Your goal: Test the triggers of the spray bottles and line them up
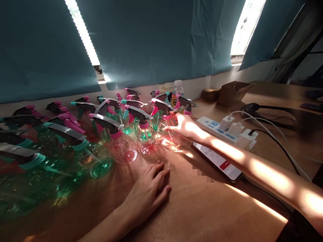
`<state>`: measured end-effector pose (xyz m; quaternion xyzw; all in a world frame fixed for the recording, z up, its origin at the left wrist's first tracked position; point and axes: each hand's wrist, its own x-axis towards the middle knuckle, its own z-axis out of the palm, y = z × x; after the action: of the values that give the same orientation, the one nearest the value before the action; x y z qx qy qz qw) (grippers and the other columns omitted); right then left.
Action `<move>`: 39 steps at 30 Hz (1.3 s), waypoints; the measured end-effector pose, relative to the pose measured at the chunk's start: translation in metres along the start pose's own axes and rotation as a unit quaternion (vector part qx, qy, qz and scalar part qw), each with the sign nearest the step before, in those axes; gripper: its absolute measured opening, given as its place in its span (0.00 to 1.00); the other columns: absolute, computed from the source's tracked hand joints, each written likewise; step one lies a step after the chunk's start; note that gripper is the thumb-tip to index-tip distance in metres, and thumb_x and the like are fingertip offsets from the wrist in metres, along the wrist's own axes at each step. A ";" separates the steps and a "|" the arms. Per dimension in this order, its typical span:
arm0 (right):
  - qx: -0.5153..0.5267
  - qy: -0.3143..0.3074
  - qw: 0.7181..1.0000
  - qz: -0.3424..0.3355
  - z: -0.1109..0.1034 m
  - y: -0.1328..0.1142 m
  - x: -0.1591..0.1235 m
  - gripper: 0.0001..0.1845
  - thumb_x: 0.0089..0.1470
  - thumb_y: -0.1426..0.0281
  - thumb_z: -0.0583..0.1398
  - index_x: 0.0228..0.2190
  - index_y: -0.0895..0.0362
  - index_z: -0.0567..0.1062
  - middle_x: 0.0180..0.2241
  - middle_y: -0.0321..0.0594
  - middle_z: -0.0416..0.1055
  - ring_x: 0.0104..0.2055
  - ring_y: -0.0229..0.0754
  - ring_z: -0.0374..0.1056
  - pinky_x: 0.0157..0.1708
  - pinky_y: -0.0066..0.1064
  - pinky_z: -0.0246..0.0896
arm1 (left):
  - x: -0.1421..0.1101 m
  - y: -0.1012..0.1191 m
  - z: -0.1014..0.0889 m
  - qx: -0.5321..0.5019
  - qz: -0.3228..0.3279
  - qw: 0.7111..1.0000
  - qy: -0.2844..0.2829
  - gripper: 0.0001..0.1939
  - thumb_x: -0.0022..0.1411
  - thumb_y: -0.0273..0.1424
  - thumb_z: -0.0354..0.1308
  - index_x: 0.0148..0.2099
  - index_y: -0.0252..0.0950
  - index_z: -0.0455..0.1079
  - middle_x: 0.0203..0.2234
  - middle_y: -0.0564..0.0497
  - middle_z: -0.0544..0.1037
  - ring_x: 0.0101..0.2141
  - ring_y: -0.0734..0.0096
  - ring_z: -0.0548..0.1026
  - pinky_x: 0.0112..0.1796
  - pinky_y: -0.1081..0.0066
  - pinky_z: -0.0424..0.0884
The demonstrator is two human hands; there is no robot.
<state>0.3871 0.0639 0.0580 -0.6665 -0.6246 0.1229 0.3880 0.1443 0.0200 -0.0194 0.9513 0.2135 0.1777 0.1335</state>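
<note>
My right hand (185,125) reaches across the table and grips a clear pink spray bottle (168,136) near its pink collar, thumb in front and fingers partly hidden behind. The bottle stands upright at the right end of a crowd of spray bottles. My left hand (152,185) rests palm down on the table, holding nothing, its fingers loosely apart. Closest to it are a second pink spray bottle (147,143), another pink spray bottle (123,148) and a green spray bottle (94,159). Their trigger heads are black and grey with pink or teal parts.
Several more green and pink spray bottles fill the left side. At the right lie a phone (218,161) and a white power strip (217,127) with chargers and cables. Farther back are a capped clear bottle (178,88), an open cardboard box (232,93) and blue curtains (151,40).
</note>
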 end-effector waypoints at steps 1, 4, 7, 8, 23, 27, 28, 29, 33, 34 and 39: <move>0.006 0.000 1.000 -0.001 -0.003 0.000 -0.005 0.27 0.46 0.65 0.69 0.47 0.63 0.74 0.51 0.56 0.73 0.53 0.55 0.70 0.52 0.46 0.66 | 0.001 0.000 0.001 0.000 0.001 1.000 0.001 0.18 0.69 0.34 0.51 0.59 0.37 0.65 0.56 0.40 0.68 0.56 0.51 0.66 0.55 0.51 0.67; 0.024 0.005 1.000 0.003 -0.019 0.003 -0.023 0.29 0.47 0.66 0.68 0.51 0.62 0.72 0.54 0.54 0.72 0.55 0.52 0.69 0.53 0.43 0.66 | 0.008 -0.002 0.004 0.002 0.007 1.000 0.003 0.18 0.69 0.35 0.51 0.59 0.37 0.65 0.56 0.41 0.69 0.56 0.51 0.66 0.55 0.51 0.67; 0.032 0.022 0.999 0.007 -0.039 0.013 -0.038 0.15 0.53 0.66 0.64 0.43 0.56 0.78 0.45 0.43 0.79 0.46 0.45 0.75 0.46 0.37 0.70 | 0.020 -0.002 0.009 0.004 0.008 1.000 0.000 0.18 0.68 0.35 0.52 0.58 0.37 0.66 0.55 0.41 0.70 0.56 0.52 0.67 0.54 0.51 0.68; 0.028 0.039 0.999 0.015 -0.045 0.018 -0.041 0.13 0.53 0.65 0.64 0.40 0.55 0.79 0.41 0.42 0.80 0.43 0.45 0.76 0.44 0.37 0.71 | 0.025 -0.001 0.010 0.004 0.008 1.000 -0.002 0.18 0.68 0.34 0.52 0.57 0.36 0.66 0.55 0.41 0.70 0.55 0.51 0.67 0.54 0.51 0.68; 0.098 0.109 0.988 0.046 -0.036 0.065 0.015 0.26 0.46 0.54 0.67 0.42 0.60 0.78 0.44 0.49 0.79 0.47 0.51 0.74 0.46 0.40 0.66 | 0.047 0.003 0.015 -0.017 -0.002 1.000 -0.006 0.16 0.68 0.32 0.53 0.57 0.38 0.66 0.55 0.41 0.70 0.55 0.54 0.68 0.54 0.53 0.68; 0.125 0.115 0.985 0.037 -0.030 0.061 0.021 0.21 0.47 0.57 0.67 0.37 0.60 0.81 0.37 0.47 0.81 0.42 0.52 0.76 0.43 0.39 0.67 | 0.048 0.003 0.014 -0.022 -0.001 1.000 -0.004 0.16 0.68 0.31 0.53 0.57 0.38 0.65 0.55 0.42 0.69 0.55 0.54 0.68 0.54 0.53 0.68; 0.130 0.119 0.984 0.035 -0.029 0.060 0.021 0.20 0.48 0.58 0.67 0.37 0.61 0.81 0.36 0.47 0.81 0.42 0.51 0.76 0.42 0.39 0.67 | 0.048 0.003 0.013 -0.022 -0.001 1.000 -0.003 0.16 0.68 0.31 0.53 0.56 0.38 0.65 0.55 0.42 0.69 0.55 0.54 0.68 0.54 0.53 0.68; 0.134 0.124 0.983 0.033 -0.028 0.059 0.021 0.19 0.48 0.59 0.67 0.36 0.61 0.81 0.36 0.47 0.81 0.41 0.51 0.76 0.42 0.38 0.68 | 0.048 0.004 0.013 -0.023 -0.001 1.000 -0.002 0.15 0.68 0.31 0.53 0.56 0.38 0.65 0.55 0.42 0.69 0.55 0.54 0.68 0.54 0.54 0.68; 0.140 0.150 0.978 0.027 -0.027 0.053 0.016 0.18 0.48 0.59 0.67 0.35 0.61 0.81 0.34 0.47 0.81 0.39 0.50 0.77 0.40 0.37 0.68 | 0.048 0.003 0.013 -0.027 0.002 1.000 -0.001 0.15 0.68 0.32 0.52 0.56 0.39 0.65 0.55 0.43 0.69 0.54 0.55 0.69 0.54 0.54 0.68; 0.139 0.160 0.977 0.024 -0.028 0.051 0.013 0.18 0.48 0.59 0.68 0.35 0.61 0.81 0.34 0.47 0.81 0.39 0.50 0.77 0.41 0.37 0.68 | 0.048 0.003 0.014 -0.028 0.003 1.000 -0.002 0.15 0.68 0.32 0.52 0.56 0.39 0.65 0.55 0.43 0.69 0.54 0.55 0.69 0.54 0.54 0.68; 0.126 0.213 0.969 0.007 -0.039 0.038 -0.007 0.16 0.48 0.60 0.68 0.33 0.59 0.81 0.35 0.45 0.81 0.39 0.47 0.76 0.41 0.36 0.66 | 0.048 -0.001 0.014 -0.040 0.002 0.999 0.009 0.14 0.70 0.35 0.50 0.55 0.39 0.65 0.55 0.43 0.69 0.54 0.56 0.69 0.54 0.54 0.68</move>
<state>0.4395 0.0458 0.0561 -0.6277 -0.5022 0.0581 0.5920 0.1905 0.0402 -0.0186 0.9442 0.2051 0.1945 0.1693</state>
